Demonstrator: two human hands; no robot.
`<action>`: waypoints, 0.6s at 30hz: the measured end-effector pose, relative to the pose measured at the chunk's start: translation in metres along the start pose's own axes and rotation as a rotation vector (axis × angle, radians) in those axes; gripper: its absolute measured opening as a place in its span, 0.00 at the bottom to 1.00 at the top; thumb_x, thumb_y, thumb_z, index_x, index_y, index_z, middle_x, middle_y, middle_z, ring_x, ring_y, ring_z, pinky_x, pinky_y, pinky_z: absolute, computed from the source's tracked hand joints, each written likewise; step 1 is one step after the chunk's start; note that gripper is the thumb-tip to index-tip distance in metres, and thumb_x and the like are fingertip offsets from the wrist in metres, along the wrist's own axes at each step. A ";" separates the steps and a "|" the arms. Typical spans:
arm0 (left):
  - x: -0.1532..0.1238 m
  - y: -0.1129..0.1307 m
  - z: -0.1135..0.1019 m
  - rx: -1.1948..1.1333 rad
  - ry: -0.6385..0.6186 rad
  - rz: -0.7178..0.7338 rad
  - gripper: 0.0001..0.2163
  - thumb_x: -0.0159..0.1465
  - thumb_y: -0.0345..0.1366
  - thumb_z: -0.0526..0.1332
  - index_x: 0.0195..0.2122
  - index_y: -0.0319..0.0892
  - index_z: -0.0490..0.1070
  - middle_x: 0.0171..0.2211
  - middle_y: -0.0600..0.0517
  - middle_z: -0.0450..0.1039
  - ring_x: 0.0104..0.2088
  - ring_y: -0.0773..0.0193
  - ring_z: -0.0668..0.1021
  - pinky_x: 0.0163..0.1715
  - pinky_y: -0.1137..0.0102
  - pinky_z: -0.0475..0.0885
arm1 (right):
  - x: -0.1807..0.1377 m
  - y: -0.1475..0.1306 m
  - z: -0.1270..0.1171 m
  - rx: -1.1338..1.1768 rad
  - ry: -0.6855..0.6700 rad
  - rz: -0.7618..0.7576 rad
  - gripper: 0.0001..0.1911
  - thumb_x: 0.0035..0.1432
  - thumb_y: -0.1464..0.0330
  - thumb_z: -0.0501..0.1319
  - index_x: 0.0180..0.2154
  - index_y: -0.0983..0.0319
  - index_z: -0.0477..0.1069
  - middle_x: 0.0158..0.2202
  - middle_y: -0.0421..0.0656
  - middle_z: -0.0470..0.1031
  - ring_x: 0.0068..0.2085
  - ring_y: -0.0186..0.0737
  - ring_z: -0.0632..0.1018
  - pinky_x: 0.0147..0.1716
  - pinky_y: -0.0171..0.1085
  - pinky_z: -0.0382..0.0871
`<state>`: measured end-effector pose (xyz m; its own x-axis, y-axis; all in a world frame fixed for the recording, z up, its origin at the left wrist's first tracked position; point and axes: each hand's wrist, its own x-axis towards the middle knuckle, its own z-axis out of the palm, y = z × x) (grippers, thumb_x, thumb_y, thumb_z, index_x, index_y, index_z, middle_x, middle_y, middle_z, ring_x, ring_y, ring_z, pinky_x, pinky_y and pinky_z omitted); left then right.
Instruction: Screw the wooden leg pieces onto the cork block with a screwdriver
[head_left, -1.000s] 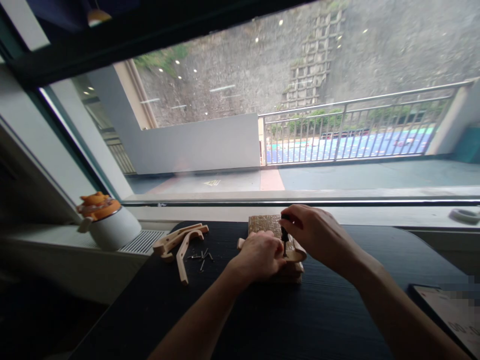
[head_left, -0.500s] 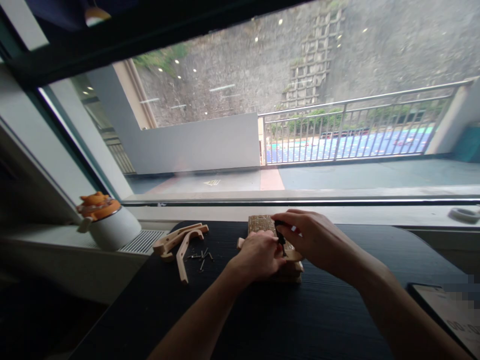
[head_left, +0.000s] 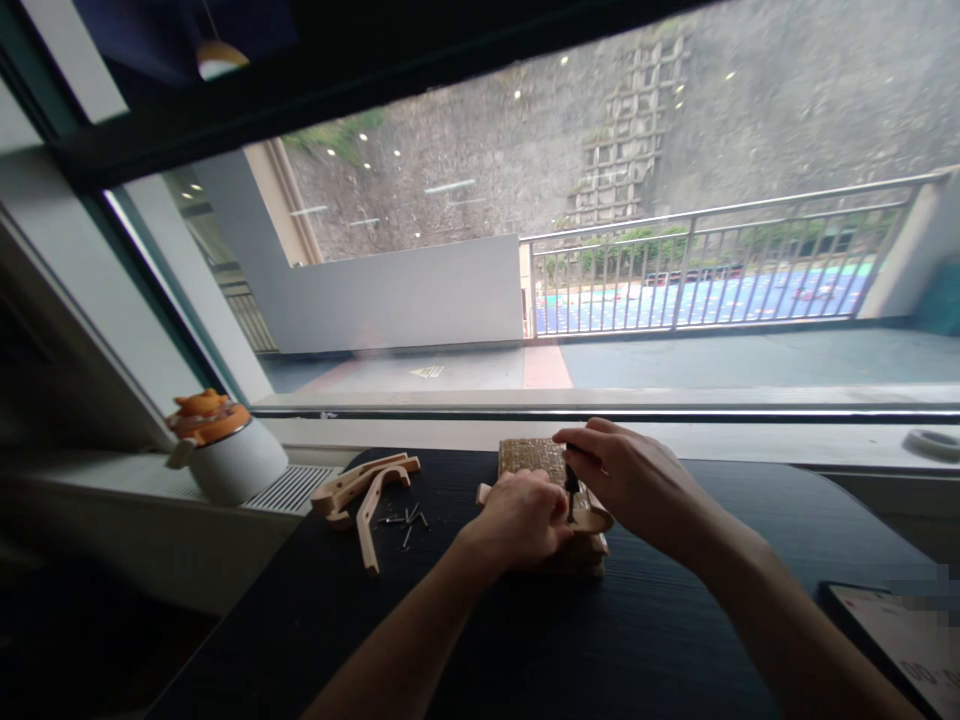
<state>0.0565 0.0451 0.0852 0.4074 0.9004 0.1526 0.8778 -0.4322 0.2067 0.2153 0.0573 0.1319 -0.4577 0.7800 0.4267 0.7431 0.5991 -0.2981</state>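
On top of a tan, film-wrapped block (head_left: pixel 525 456), near the far edge of the black wood-grained table (head_left: pixel 660 620): a pale, round-ended wooden piece (head_left: pixel 595 521), largely covered by the left hand (head_left: pixel 521 517). Fingers of that hand curled down and closed over the wood, apparently pinning it to the block, fingertips partly hidden. Just beside them — a slim, dark-handled screwdriver (head_left: pixel 573 484), nearly upright, tip seemingly down on the wood, handle pinched between thumb and bent fingers of the right hand (head_left: pixel 634 478).

For a clean turn: line the shaft up square to the wood, press straight down, twist in short, even strokes. Mind the left fingertips, so close to the tip, in case of a slip; brace the wood firmly.

Left of the hands, loose metal screws (head_left: pixel 407 520), then a curved wooden part (head_left: pixel 367 530) beside a longer wooden part (head_left: pixel 360 484). Farther out, next to a vent grille (head_left: pixel 294 488), a white jar (head_left: pixel 236 468) under an orange animal-shaped lid (head_left: pixel 214 424) — impossible to see inside.
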 end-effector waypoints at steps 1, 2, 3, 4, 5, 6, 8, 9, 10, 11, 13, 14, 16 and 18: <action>0.000 -0.001 0.001 -0.005 0.004 0.005 0.10 0.58 0.43 0.60 0.26 0.42 0.72 0.31 0.52 0.70 0.32 0.63 0.71 0.31 0.70 0.60 | -0.001 -0.001 -0.001 0.022 -0.022 -0.022 0.17 0.62 0.69 0.51 0.48 0.57 0.73 0.39 0.43 0.76 0.35 0.40 0.76 0.31 0.35 0.62; 0.001 -0.001 0.001 -0.011 0.004 0.011 0.10 0.58 0.43 0.60 0.26 0.42 0.72 0.31 0.52 0.70 0.32 0.63 0.71 0.32 0.70 0.61 | -0.002 -0.003 -0.002 0.048 -0.041 -0.043 0.18 0.62 0.70 0.50 0.49 0.57 0.72 0.40 0.43 0.75 0.35 0.39 0.76 0.32 0.35 0.63; 0.001 -0.002 0.002 -0.015 0.003 0.015 0.10 0.57 0.43 0.60 0.27 0.42 0.72 0.31 0.51 0.70 0.33 0.63 0.71 0.32 0.70 0.61 | -0.003 -0.003 -0.003 0.074 -0.057 -0.068 0.18 0.62 0.71 0.49 0.49 0.58 0.72 0.41 0.44 0.75 0.36 0.39 0.76 0.32 0.35 0.63; 0.001 -0.002 0.002 -0.016 0.000 0.016 0.09 0.57 0.43 0.60 0.27 0.42 0.72 0.31 0.51 0.70 0.33 0.62 0.71 0.32 0.70 0.61 | -0.004 -0.003 -0.004 0.099 -0.066 -0.090 0.18 0.62 0.72 0.49 0.49 0.59 0.72 0.41 0.44 0.75 0.36 0.38 0.76 0.32 0.34 0.64; 0.001 -0.002 0.002 -0.016 -0.005 0.015 0.09 0.56 0.42 0.61 0.27 0.42 0.72 0.31 0.51 0.70 0.34 0.62 0.71 0.32 0.70 0.61 | -0.004 -0.003 -0.005 0.119 -0.069 -0.108 0.18 0.62 0.72 0.49 0.48 0.59 0.73 0.40 0.44 0.75 0.35 0.38 0.76 0.32 0.34 0.64; 0.002 -0.002 0.002 -0.015 -0.012 0.011 0.08 0.56 0.42 0.61 0.27 0.42 0.72 0.31 0.51 0.70 0.34 0.61 0.71 0.33 0.70 0.61 | -0.004 -0.003 -0.006 0.139 -0.067 -0.120 0.18 0.62 0.72 0.48 0.47 0.60 0.73 0.38 0.44 0.75 0.34 0.38 0.75 0.32 0.34 0.64; 0.002 -0.001 0.002 -0.017 -0.019 -0.002 0.08 0.56 0.42 0.61 0.28 0.42 0.72 0.31 0.51 0.71 0.34 0.61 0.72 0.33 0.70 0.61 | -0.003 -0.001 -0.007 0.174 -0.048 -0.127 0.17 0.62 0.72 0.49 0.45 0.59 0.74 0.37 0.44 0.76 0.34 0.38 0.75 0.32 0.34 0.64; 0.002 -0.001 0.001 -0.020 -0.018 -0.006 0.08 0.56 0.42 0.61 0.28 0.42 0.72 0.32 0.51 0.71 0.35 0.61 0.72 0.34 0.70 0.62 | -0.003 0.001 -0.007 0.188 -0.033 -0.124 0.17 0.62 0.71 0.50 0.45 0.59 0.75 0.37 0.44 0.76 0.34 0.38 0.75 0.33 0.35 0.64; 0.002 0.000 0.001 -0.023 -0.020 -0.008 0.09 0.56 0.42 0.61 0.28 0.42 0.72 0.32 0.51 0.71 0.35 0.61 0.72 0.34 0.70 0.62 | -0.002 0.001 -0.007 0.196 -0.016 -0.118 0.17 0.62 0.71 0.50 0.44 0.58 0.75 0.38 0.44 0.76 0.35 0.39 0.76 0.33 0.35 0.64; 0.002 0.000 0.000 -0.024 -0.022 -0.010 0.08 0.56 0.42 0.61 0.28 0.42 0.73 0.32 0.51 0.71 0.35 0.61 0.72 0.34 0.70 0.62 | -0.001 0.002 -0.006 0.195 0.002 -0.107 0.16 0.61 0.71 0.51 0.44 0.58 0.75 0.38 0.44 0.76 0.35 0.39 0.76 0.34 0.35 0.64; 0.002 0.001 -0.001 -0.024 -0.030 -0.009 0.08 0.56 0.42 0.62 0.28 0.43 0.73 0.32 0.51 0.71 0.35 0.61 0.72 0.35 0.70 0.62 | 0.000 0.003 -0.004 0.162 0.033 -0.072 0.15 0.60 0.71 0.52 0.43 0.58 0.75 0.37 0.44 0.77 0.35 0.40 0.76 0.33 0.35 0.64; 0.002 0.001 -0.001 -0.021 -0.034 -0.008 0.08 0.56 0.41 0.62 0.28 0.43 0.73 0.32 0.51 0.71 0.35 0.61 0.72 0.35 0.70 0.62 | 0.001 0.002 -0.003 0.134 0.043 -0.050 0.14 0.60 0.70 0.53 0.42 0.59 0.76 0.36 0.44 0.77 0.35 0.40 0.76 0.32 0.35 0.63; 0.002 0.000 -0.001 -0.014 -0.030 -0.009 0.08 0.56 0.42 0.62 0.28 0.43 0.73 0.32 0.52 0.71 0.35 0.62 0.72 0.34 0.70 0.62 | 0.002 0.002 -0.001 0.074 0.057 -0.004 0.12 0.59 0.69 0.54 0.39 0.59 0.75 0.34 0.43 0.77 0.33 0.40 0.75 0.31 0.35 0.62; 0.001 0.000 0.000 -0.015 -0.021 -0.009 0.09 0.57 0.43 0.61 0.28 0.43 0.73 0.33 0.52 0.71 0.34 0.63 0.72 0.33 0.70 0.62 | 0.002 0.001 -0.001 0.035 0.064 0.018 0.11 0.58 0.69 0.55 0.39 0.59 0.75 0.34 0.43 0.77 0.32 0.39 0.75 0.29 0.35 0.61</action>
<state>0.0565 0.0462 0.0855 0.4045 0.9052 0.1304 0.8778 -0.4243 0.2224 0.2152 0.0596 0.1332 -0.4114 0.7781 0.4748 0.7328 0.5921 -0.3353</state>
